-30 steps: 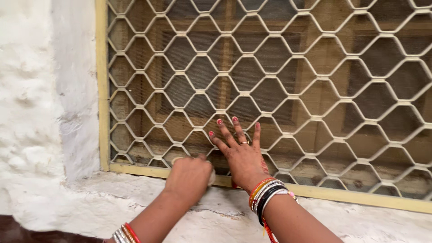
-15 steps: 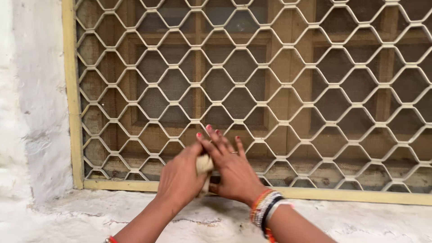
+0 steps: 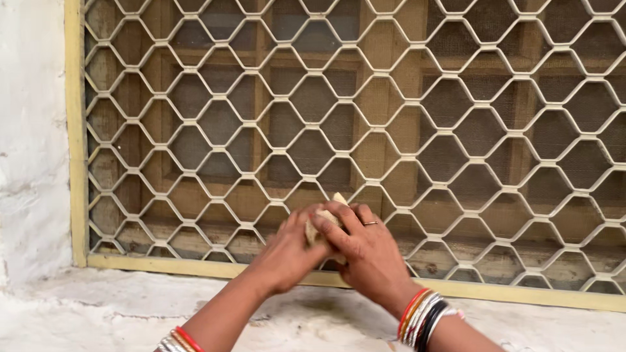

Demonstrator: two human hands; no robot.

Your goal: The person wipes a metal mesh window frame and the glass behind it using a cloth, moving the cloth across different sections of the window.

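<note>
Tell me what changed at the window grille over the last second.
The right hand left the grille, where it lay flat with fingers spread, and closed over the small beige pad. The left hand lifted that pad from the bottom frame rail. Both hands now grip it. Grille and sill are unchanged.

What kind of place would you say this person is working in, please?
Probably the outside of a house, at a window: a cream metal grille backed by mesh and wooden shutters, a rough whitewashed wall, and a cracked sill.
</note>
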